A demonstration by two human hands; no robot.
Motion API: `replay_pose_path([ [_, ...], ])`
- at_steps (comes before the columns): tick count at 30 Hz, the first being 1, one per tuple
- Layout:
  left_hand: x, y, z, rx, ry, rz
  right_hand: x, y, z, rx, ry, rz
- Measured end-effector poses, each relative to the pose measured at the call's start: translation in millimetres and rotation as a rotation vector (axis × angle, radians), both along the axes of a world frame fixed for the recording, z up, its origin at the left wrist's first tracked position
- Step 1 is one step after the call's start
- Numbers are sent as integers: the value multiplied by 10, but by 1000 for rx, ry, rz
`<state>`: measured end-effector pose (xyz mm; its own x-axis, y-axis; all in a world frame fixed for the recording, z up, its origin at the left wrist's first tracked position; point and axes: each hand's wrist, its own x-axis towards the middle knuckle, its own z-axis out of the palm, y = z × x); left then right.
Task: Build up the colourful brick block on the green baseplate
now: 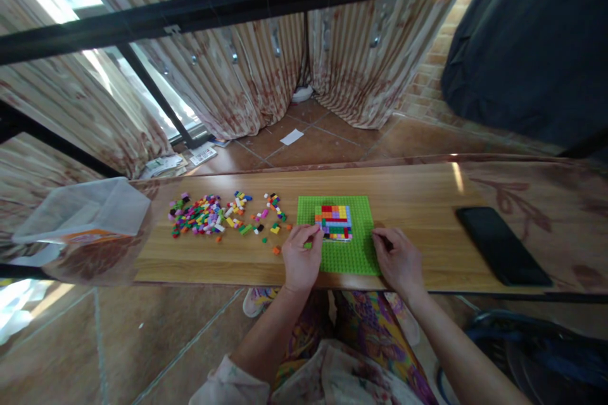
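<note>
A green baseplate (354, 212) lies on the wooden tabletop (418, 202) in front of me. A block of small multicoloured bricks (336, 221) is built on its middle. My left hand (301, 258) rests on the plate's left edge with its fingers pinched together beside the block's lower left corner; what they hold is too small to name. My right hand (398, 259) sits at the plate's right edge, fingers curled, with a small dark piece at the fingertips.
A scatter of loose coloured bricks (216, 214) lies to the left of the plate. Further left stands a clear plastic bag (80, 212). A black phone (503, 243) lies at the right. Curtains and a black bar are behind the table.
</note>
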<state>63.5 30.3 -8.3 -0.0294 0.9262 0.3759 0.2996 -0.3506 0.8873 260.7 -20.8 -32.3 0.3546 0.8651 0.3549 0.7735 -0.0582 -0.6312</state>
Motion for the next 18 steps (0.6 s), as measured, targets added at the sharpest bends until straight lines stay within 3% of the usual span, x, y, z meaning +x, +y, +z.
replay_pose_path([
  [12, 24, -31, -50, -29, -33, 50, 6, -2, -12, 7, 0, 2],
  [18, 61, 19, -49, -215, -127, 109, 9, 4, -15, 5, 8, 6],
])
